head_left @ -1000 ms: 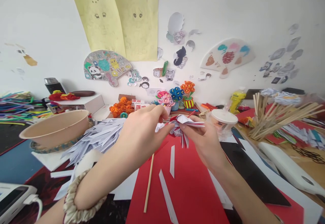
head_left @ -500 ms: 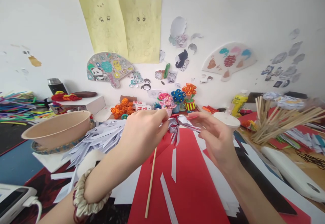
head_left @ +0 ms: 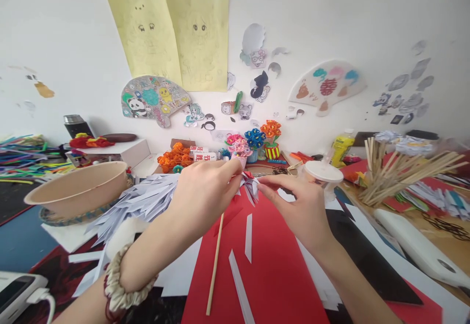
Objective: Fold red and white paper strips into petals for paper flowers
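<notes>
The left hand [head_left: 205, 196] and right hand [head_left: 299, 206] meet fingertip to fingertip. Both pinch a small folded paper piece [head_left: 250, 187] of white and red, held between them above a red sheet [head_left: 279, 275]. Below the left hand a wooden stick [head_left: 215, 265] lies on that sheet, with white strips [head_left: 248, 231] just beside it. Left of the left hand are a pile of cut white paper [head_left: 139, 201] and a tan bowl [head_left: 77, 187]. A lidded cup [head_left: 323, 172] stands just beyond the right hand.
</notes>
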The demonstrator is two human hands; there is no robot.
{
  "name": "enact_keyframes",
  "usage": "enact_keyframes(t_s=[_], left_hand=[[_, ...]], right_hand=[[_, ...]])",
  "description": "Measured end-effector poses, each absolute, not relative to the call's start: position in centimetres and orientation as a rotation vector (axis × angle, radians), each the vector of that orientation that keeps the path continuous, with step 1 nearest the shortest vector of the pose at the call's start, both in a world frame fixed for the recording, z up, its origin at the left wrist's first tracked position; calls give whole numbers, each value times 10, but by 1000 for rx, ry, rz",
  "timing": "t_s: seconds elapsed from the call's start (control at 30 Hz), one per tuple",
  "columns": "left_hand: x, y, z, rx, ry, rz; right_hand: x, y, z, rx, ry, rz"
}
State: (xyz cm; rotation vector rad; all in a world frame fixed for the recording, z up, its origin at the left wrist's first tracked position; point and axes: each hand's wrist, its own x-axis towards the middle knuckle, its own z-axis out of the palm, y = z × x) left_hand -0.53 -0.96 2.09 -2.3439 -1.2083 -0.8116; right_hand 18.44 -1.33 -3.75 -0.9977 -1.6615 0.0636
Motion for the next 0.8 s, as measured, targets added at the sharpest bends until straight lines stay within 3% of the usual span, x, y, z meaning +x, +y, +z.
enact_keyframes(t_s=[0.33,0.8], left_hand=[[-5,0,13,-2515,-1261,-889],[-6,-1,13,-2566,-1080,-874]], right_hand=[[185,-8,-43,-838,-1786,-447],[185,-8,-40,-660,-1830,-663]])
